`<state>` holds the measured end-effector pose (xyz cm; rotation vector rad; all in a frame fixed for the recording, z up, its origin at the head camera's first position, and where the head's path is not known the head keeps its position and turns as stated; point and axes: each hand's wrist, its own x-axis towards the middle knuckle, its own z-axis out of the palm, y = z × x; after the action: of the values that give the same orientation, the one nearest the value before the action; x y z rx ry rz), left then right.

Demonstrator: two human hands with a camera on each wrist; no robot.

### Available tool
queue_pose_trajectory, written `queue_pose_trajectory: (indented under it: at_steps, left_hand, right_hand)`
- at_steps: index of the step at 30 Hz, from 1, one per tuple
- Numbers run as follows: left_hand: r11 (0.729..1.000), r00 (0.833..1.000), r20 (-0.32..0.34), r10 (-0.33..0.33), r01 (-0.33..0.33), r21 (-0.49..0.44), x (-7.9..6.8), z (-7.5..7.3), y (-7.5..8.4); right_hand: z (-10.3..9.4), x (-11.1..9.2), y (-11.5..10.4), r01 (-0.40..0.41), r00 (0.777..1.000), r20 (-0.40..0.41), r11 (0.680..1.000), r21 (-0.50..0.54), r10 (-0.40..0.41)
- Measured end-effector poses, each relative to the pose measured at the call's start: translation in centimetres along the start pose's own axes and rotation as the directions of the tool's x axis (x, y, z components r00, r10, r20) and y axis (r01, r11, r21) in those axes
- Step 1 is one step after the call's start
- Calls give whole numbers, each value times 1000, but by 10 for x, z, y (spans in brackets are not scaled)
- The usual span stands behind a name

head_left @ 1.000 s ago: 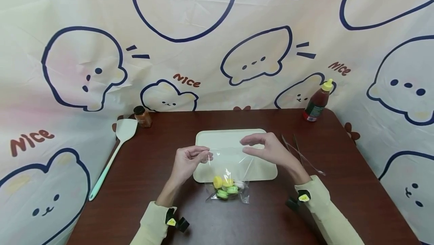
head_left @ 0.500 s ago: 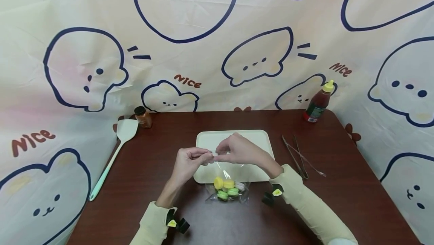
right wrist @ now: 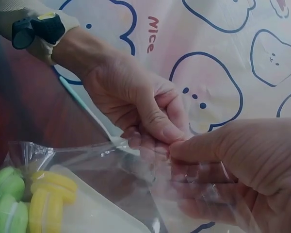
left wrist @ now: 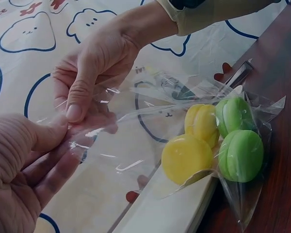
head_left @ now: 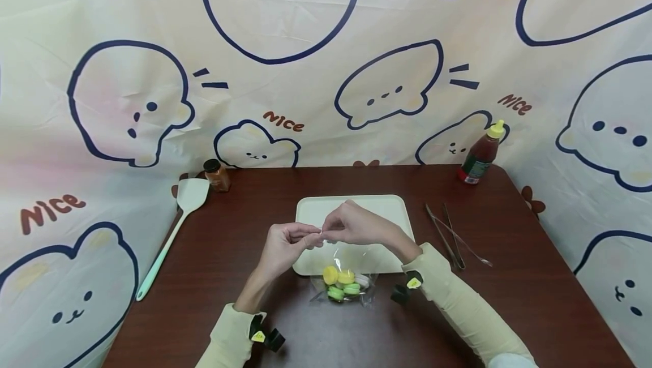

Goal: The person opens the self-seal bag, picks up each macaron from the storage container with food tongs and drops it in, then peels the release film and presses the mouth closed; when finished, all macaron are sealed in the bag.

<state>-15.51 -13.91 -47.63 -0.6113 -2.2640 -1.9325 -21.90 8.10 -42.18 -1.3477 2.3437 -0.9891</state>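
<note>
Clear plastic bag (head_left: 342,269) hangs between both hands above the near edge of the cream tray (head_left: 316,209), its bottom resting on the dark table (head_left: 229,232). Left hand (head_left: 285,246) reaches in from the left, forearm angled up and fingers curled, thumb and fingertips pinching the bag's top edge. Right hand (head_left: 351,226) meets it from the right, wrist bent, thumb and forefinger pinching the same edge; the two hands' fingertips touch. Inside the bag lie macarons (left wrist: 211,138): two yellow, two green and one white can be counted. Around the table, left to right: one spatula (head_left: 170,232), one spice jar (head_left: 217,175), one pair of tongs (head_left: 448,235), one sauce bottle (head_left: 481,153).
</note>
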Motion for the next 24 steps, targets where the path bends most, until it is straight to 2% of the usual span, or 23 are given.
queue_pose_trajectory:
  at_steps: [9,16,24]
  left_hand:
    - [1000,998,-56,-1,1,-6,-3,0,-2]
    - [1000,998,-58,-17,16,-8,-4,0,-2]
    - [1000,998,-66,-21,21,-3,-6,-1,0]
  right_hand:
    - [0,-4,8,-32,999,9,999,44,32]
    - [0,-6,10,-11,1000,11,998,59,10]
    - [-1,-7,12,-48,999,24,996,81,46]
